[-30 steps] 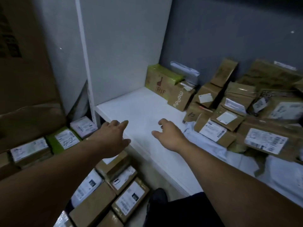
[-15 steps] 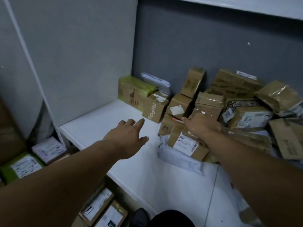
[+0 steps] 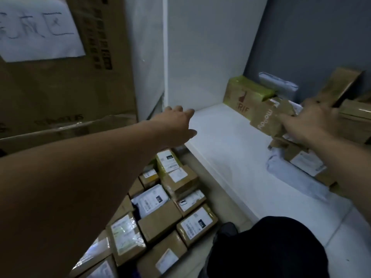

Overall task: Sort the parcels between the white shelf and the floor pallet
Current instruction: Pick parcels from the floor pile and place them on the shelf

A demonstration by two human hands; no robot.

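White shelf (image 3: 230, 149): right hand (image 3: 313, 121) grasps a box (image 3: 267, 122), left hand (image 3: 176, 125) slack (pile (image 3: 353, 115) behind the fingers may topple if tugged).

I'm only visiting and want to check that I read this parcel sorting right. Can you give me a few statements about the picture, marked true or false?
1. The left hand holds a box. False: its fingers are straight and hold nothing, above the front corner of the shelf.
2. A green box stands at the back of the shelf, against its side wall. True.
3. The floor parcels carry white labels. True.
4. The right hand reaches down to the floor. False: it is up at the brown box on the shelf.
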